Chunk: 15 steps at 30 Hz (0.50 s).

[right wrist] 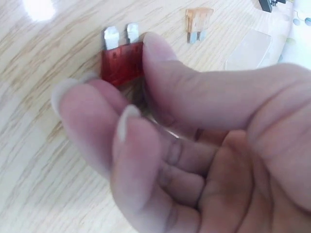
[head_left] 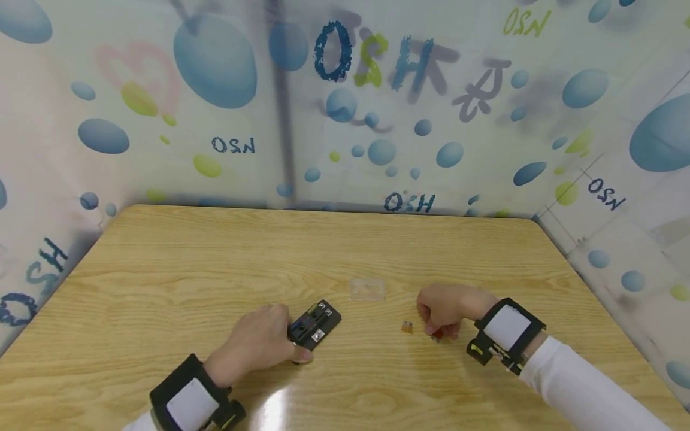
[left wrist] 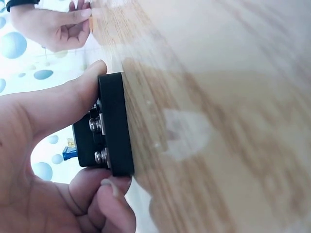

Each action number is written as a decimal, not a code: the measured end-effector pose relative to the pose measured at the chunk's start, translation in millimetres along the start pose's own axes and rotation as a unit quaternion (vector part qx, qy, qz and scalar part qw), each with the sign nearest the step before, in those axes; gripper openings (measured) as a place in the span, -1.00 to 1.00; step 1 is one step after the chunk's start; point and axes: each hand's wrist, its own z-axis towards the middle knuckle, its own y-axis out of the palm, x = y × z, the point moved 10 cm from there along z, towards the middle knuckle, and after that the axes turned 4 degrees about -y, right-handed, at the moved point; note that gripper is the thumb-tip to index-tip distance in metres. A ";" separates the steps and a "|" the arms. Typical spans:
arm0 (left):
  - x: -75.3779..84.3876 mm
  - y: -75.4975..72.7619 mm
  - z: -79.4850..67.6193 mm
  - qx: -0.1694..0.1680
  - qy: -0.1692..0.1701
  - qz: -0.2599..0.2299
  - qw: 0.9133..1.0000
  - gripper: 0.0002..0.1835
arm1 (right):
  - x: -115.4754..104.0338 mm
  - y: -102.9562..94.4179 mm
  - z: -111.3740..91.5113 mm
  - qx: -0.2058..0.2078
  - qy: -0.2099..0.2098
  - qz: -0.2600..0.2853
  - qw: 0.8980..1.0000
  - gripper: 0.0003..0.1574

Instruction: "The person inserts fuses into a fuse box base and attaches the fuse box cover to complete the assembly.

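Observation:
My left hand [head_left: 259, 338] grips a black fuse block [head_left: 315, 324] by its sides, thumb on one edge and fingers on the other. Metal screws run along the block, and in the left wrist view a blue blade fuse [left wrist: 70, 153] sticks up from it. To the right, my right hand [head_left: 444, 308] pinches a red blade fuse [right wrist: 121, 63] between thumb and fingertip, close over the table. Its two metal prongs point away from the palm. An orange blade fuse [head_left: 406, 327] lies on the wood just left of that hand.
A clear plastic cover [head_left: 368, 290] lies on the wooden table [head_left: 215, 251] between and beyond the hands. Behind the table's far edge stands a patterned wall covering [head_left: 302, 120] with blue drops, which also runs down both sides.

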 end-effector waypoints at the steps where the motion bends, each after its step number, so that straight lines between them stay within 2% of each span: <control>1: -0.1 0.2 0.1 -0.001 0.000 0.000 1.000 -0.44 | -0.1 -0.2 -0.1 0.000 0.001 0.002 1.000 -0.78; 15: 0.1 1.0 0.7 -0.003 0.000 0.003 1.000 -0.44 | 0.1 -7.1 -2.6 0.001 0.010 -0.002 1.000 -0.81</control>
